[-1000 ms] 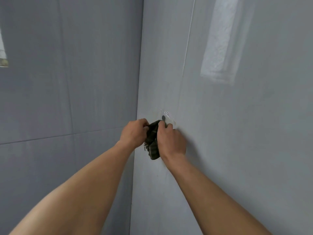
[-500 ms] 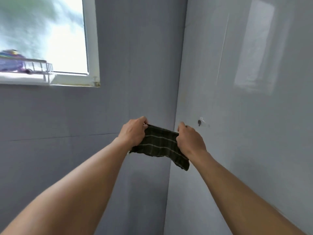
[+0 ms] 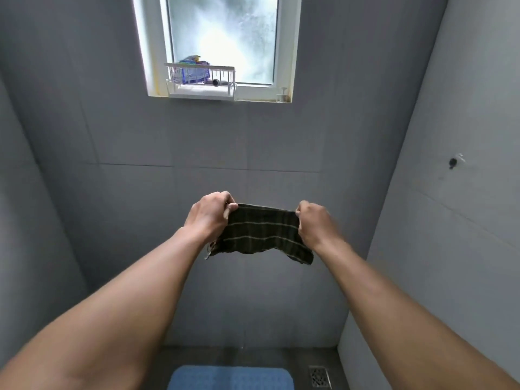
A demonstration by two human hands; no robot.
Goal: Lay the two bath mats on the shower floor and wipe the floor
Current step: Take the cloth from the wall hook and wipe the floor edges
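Cloth: dark green-black checked rag with pale stripes [image 3: 260, 233], stretched flat in the air between both hands, in front of the grey tiled back wall [image 3: 253, 142] and well above the floor.
Long axis: runs left to right, roughly level, with the top edge pulled taut. Lower edge hangs loose and ragged, lower right corner drooping lowest.
Left hand [image 3: 209, 216]: pinches the rag's upper left corner, thumb and fingers curled tight on the fabric.
Right hand [image 3: 315, 223]: grips the upper right corner, fingers closed round the edge.
Mat: blue textured bath mat with rounded corners [image 3: 230, 378], lying flat on the dark shower floor [image 3: 253, 357], long side left to right, cut off by the bottom of the view.
Drain: square metal grate [image 3: 319, 376] in the floor, just right of the mat, not touching it.
Window: white-framed frosted window [image 3: 222, 38], high on the back wall, with a white wire rack [image 3: 201, 80] at its sill holding blue and purple packets.
Right wall: small dark hook [image 3: 452, 163], well apart from the rag.
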